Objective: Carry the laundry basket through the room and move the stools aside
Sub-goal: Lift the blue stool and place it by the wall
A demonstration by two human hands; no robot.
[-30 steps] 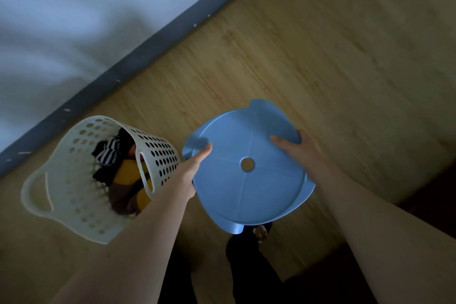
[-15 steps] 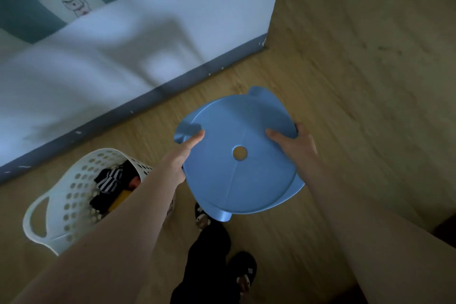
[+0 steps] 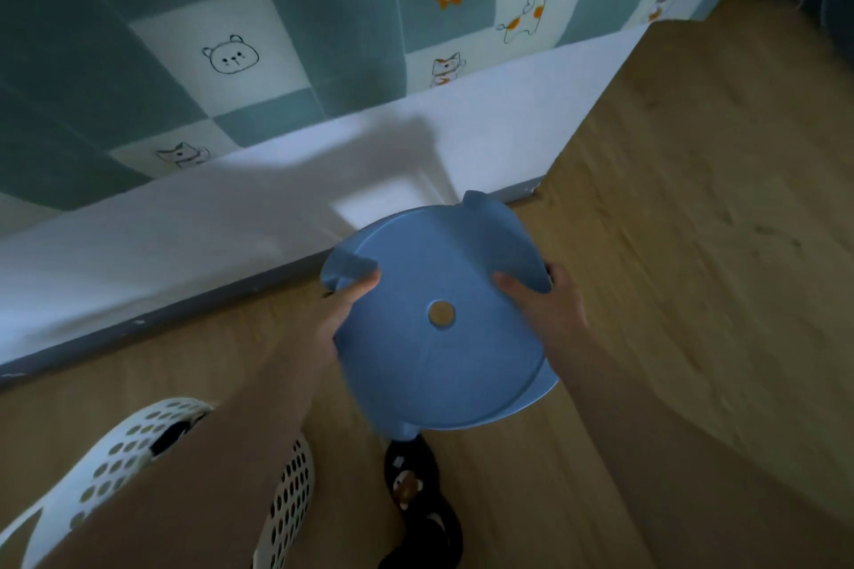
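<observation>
I hold a round blue plastic stool point(image 3: 443, 351) with a small hole in the middle of its seat, seen from above near the wall's corner. My left hand point(image 3: 339, 314) grips its left rim and my right hand point(image 3: 547, 298) grips its right rim. The stool's legs are hidden under the seat. The white perforated laundry basket point(image 3: 286, 504) stands on the floor at the lower left, mostly covered by my left forearm, with dark clothes just visible inside.
A white wall with a grey skirting board point(image 3: 152, 319) and teal-and-white cartoon tiles point(image 3: 231, 55) runs along the left. Wooden floor point(image 3: 693, 245) spreads to the right past the wall's corner. My foot in a dark slipper point(image 3: 409, 476) is below the stool.
I have carried the stool forward toward the wall's corner. The basket has slid to the lower left of the view, and the tiled upper wall has come into sight.
</observation>
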